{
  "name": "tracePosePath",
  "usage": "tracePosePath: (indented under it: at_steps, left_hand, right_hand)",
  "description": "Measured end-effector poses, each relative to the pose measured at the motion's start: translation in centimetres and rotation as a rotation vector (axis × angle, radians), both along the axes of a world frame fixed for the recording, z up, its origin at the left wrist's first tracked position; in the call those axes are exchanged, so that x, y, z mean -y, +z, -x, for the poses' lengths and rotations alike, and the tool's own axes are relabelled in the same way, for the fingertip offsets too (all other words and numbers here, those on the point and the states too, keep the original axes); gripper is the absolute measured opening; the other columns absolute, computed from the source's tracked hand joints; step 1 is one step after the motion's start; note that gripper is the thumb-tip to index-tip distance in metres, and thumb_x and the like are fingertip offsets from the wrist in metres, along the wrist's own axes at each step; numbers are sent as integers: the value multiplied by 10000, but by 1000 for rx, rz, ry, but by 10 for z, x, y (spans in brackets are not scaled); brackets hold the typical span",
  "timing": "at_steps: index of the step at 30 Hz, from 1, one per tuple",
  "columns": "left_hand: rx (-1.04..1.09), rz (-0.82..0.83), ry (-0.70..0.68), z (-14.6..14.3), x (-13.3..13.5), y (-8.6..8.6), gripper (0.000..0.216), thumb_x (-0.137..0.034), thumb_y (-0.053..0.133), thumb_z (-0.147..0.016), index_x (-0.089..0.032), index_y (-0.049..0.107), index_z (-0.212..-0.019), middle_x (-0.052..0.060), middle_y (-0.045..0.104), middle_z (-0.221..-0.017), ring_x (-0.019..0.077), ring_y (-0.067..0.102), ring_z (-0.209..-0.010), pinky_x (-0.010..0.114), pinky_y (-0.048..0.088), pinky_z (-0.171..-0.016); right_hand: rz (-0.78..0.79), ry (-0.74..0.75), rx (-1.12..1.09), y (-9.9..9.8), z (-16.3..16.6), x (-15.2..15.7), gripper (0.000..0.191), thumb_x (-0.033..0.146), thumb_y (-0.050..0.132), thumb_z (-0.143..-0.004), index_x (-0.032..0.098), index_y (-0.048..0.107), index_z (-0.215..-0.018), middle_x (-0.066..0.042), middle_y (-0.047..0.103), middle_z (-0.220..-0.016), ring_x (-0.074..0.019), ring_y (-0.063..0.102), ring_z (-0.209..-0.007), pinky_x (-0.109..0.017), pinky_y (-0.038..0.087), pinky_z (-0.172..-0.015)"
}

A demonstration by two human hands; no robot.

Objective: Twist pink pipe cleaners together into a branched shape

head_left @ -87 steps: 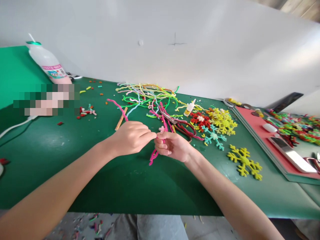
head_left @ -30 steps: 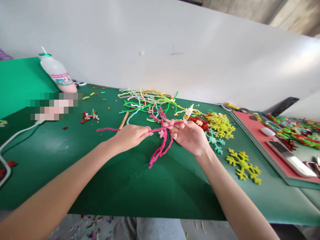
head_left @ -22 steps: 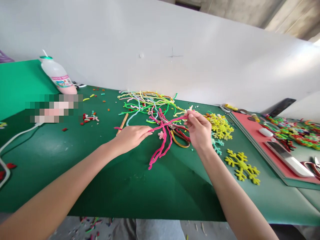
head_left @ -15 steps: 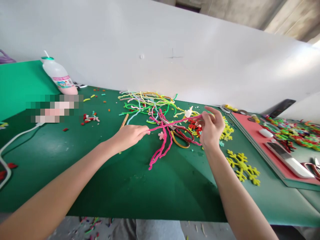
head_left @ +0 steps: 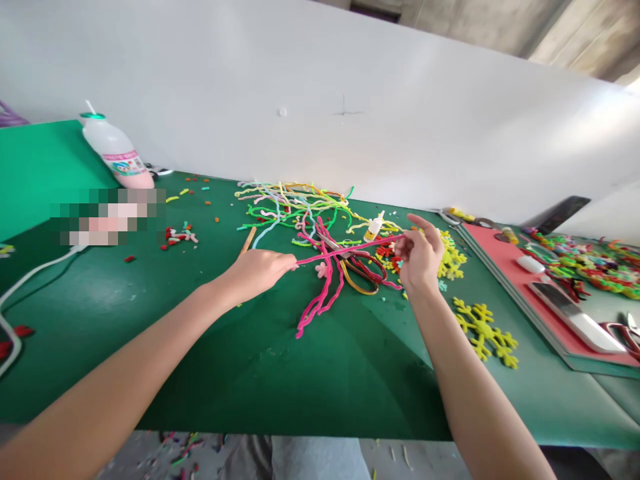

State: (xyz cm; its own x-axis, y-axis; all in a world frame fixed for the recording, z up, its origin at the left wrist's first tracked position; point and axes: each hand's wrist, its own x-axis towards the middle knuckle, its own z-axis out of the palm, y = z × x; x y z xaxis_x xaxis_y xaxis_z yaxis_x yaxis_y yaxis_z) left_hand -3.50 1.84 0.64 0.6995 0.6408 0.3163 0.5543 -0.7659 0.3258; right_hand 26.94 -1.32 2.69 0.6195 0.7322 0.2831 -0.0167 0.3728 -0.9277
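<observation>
Strand (head_left: 350, 249) of fuzzy pink runs nearly straight from the left hand (head_left: 260, 272) to the right hand (head_left: 421, 259), above the middle of the green table (head_left: 250, 380), slanting a little farther off toward the right. The left hand's fingertips are closed on it; the right hand pinches it between thumb and bent fingers, with the index finger raised free. Beneath lie loose pink strands (head_left: 325, 300) and scissors (head_left: 383, 268); whether it touches them cannot be told. A hard tug could kink it or slip it from the right pinch, since only a few fingers bear on it. Lowering it might snag the scissors or drag the loose strands along, and a leftward sweep of the right hand could knock the small white bottle (head_left: 374, 229)
</observation>
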Motion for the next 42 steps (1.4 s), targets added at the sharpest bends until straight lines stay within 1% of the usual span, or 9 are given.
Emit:
tracePosePath:
  at_steps: [4, 7, 10, 14, 19, 24, 31, 37, 42]
  left_hand:
    - [32, 102, 54, 5, -4, 8, 294, -299, 414, -935, -211, 674, -830, 0, 698, -696, 141, 635, -615, 217, 425, -583]
    - [229, 239, 111, 8, -11, 12, 308, -342, 416, -945, -196, 672, -854, -19, 631, -594, 110, 538, -499, 211, 410, -544]
    - [494, 435, 160, 8, -15, 12, 268, -364, 506, -916, -179, 660, -798, 17, 666, -671, 97, 498, -474, 220, 400, -495]
    - [870, 674, 201, 4, -13, 11, 184, -335, 679, -812, -159, 661, -765, 70, 710, -749, 120, 576, -532, 239, 440, -501]
    - [1140, 821, 169, 4, -13, 15, 188, -312, 722, -775, -144, 685, -851, 100, 747, -884, 154, 674, -674, 249, 497, -581]
    - [1105, 732, 154, 5, -16, 13, 242, -328, 670, -816, -142, 656, -971, 92, 751, -821, 169, 690, -628, 251, 480, -549]
    - [1104, 356, 391, -3, -13, 1, 203, -344, 590, -860, -169, 635, -954, 25, 700, -682, 187, 715, -636, 244, 497, -548]
    - [1308, 371, 474, -3, -16, 2, 197, -353, 641, -816, -179, 628, -909, 17, 697, -688, 177, 716, -653, 276, 554, -633]
    - [1392, 425, 487, -1, -20, 4, 176, -327, 653, -806, -180, 623, -898, 31, 720, -740, 167, 713, -680, 289, 561, -686]
  right_hand:
    - [-5, -67, -48, -2, -10, -4, 312, 159, 517, -665, 165, 601, -966, 88, 469, -447, -70, 417, -374, -179, 279, -374]
    - [22, -131, -69, -10, -20, -10, 294, 140, 516, -642, 171, 577, -928, 103, 448, -430, -65, 394, -351, -171, 257, -361]
    - [65, -131, -101, -18, -25, -14, 263, 145, 519, -634, 168, 570, -892, 100, 445, -419, -67, 402, -352, -165, 246, -352]
    - [99, -119, -109, -23, -25, -16, 259, 152, 542, -632, 168, 568, -889, 97, 457, -421, -65, 399, -349, -162, 250, -347]
    - [115, -89, -107, -25, -23, -16, 265, 159, 549, -622, 167, 567, -885, 96, 455, -422, -64, 393, -340, -164, 252, -340]
    - [133, -89, -115, -28, -24, -17, 279, 159, 532, -608, 171, 566, -885, 98, 451, -418, -65, 375, -333, -169, 228, -337]
    - [68, -165, 17, -33, -10, -15, 328, 141, 513, -627, 203, 548, -947, 103, 447, -442, -85, 386, -366, -190, 298, -379]
    - [77, -173, 181, -38, 5, -11, 307, 146, 509, -680, 216, 544, -977, 95, 443, -461, -93, 388, -376, -188, 278, -369]
    - [74, -149, 155, -41, 8, -13, 286, 139, 515, -668, 218, 542, -941, 100, 444, -448, -86, 383, -371, -179, 276, -361]
